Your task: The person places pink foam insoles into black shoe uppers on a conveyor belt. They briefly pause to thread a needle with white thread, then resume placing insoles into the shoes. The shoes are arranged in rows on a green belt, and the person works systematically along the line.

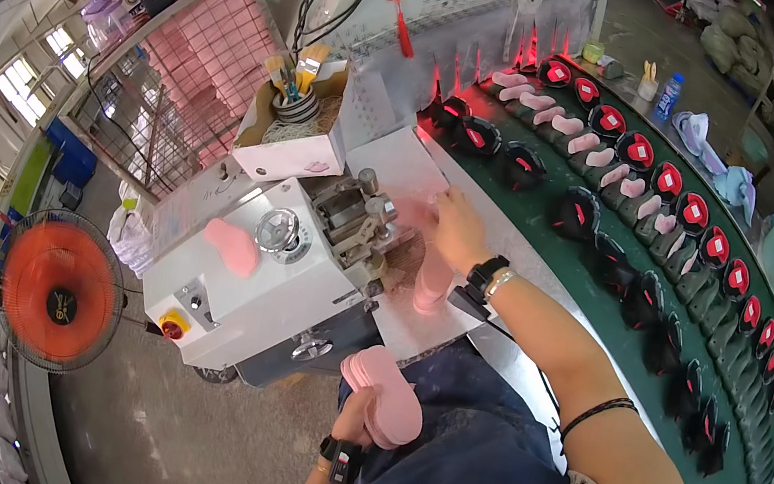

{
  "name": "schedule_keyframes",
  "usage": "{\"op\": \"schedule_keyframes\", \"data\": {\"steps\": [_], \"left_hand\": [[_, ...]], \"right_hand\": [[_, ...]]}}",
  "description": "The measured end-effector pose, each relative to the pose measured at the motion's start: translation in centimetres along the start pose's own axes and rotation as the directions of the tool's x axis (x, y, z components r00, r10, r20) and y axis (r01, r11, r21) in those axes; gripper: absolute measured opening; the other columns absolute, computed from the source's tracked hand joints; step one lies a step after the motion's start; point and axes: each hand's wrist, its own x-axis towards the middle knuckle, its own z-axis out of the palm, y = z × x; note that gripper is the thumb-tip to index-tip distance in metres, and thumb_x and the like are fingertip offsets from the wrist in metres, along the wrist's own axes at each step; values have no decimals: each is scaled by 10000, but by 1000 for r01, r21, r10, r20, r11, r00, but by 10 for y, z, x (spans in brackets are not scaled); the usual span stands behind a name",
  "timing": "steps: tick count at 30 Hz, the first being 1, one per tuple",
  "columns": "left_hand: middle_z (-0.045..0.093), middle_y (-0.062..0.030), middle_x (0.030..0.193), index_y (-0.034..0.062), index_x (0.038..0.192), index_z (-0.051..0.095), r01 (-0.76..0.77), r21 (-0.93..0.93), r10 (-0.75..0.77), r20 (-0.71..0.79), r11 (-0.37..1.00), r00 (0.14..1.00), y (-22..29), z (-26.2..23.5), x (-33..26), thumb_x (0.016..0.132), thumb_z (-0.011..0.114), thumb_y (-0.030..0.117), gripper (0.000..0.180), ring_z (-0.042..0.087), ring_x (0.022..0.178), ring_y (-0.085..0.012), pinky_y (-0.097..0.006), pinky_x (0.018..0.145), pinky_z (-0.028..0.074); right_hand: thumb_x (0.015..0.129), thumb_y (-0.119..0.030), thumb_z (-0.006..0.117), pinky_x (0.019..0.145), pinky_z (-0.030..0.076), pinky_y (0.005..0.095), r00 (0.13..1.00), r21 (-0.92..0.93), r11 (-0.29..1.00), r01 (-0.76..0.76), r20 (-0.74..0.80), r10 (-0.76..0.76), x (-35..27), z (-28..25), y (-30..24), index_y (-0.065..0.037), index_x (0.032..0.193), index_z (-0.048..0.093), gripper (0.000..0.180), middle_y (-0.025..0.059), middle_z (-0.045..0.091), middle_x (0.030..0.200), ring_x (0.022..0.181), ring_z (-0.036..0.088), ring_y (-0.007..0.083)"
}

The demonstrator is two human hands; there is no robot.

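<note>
Low in front of my lap, my left hand (355,416) grips a stack of pink insoles (393,407), its fingers wrapped round the edge. My right hand (458,230) reaches over the metal work plate of a white machine (275,275), fingers closed on a pink insole (415,209) blurred by motion beside the metal working head (361,215). Below that wrist, more pink insoles (432,283) lie on the plate. A single pink insole (231,247) rests on top of the machine, next to a round dial (278,231).
Right of me runs a green conveyor belt (551,230) with rows of black-and-red shoe parts (635,150) and pink insoles. A box of brushes (290,140) stands behind the machine. An orange fan (63,290) is at left, near a wire rack (180,78) of pink material.
</note>
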Motion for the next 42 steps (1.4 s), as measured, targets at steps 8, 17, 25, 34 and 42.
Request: {"op": "schedule_keyframes", "data": {"steps": [8,17,25,34,42], "left_hand": [[614,-119,1172,-9,1239,527,-68,120,96,-252,990,963,20,-46,-3,918,559,215,392,594,1092,-272,-403,959,477],[603,-141,1200,88,1296,513,162,167,-101,-325,972,940,17,-29,11,902,507,525,588,586,1109,-299,-442,983,459],[612,-117,1195,66,1305,509,238,302,-146,-298,923,943,9,20,19,922,514,525,598,602,1058,-305,-437,895,502],[624,-136,1107,62,1275,512,214,432,-123,-229,876,966,-1,32,33,887,546,462,558,622,980,-321,-447,808,527],[629,-145,1140,-60,1234,524,66,290,-25,-143,955,989,4,31,33,896,616,104,387,640,1021,-282,-418,885,533]], "right_hand": [[874,-326,619,670,504,444,875,586,696,-414,44,483,55,91,-23,15,924,664,347,238,670,826,769,676,364],[960,-189,518,455,503,351,673,898,411,-157,-207,710,-50,-84,152,-49,966,519,140,116,610,756,511,634,211],[823,-139,624,760,530,438,223,191,520,-832,-744,630,-289,-256,381,-26,1019,671,230,243,684,879,865,668,414],[776,-46,587,720,522,399,447,176,873,-454,-803,394,-196,-190,330,-36,1013,666,251,150,646,893,809,631,318],[945,-387,611,657,461,339,888,601,766,-227,451,-91,-214,-67,-17,-31,971,613,357,90,595,776,702,534,163]]}}
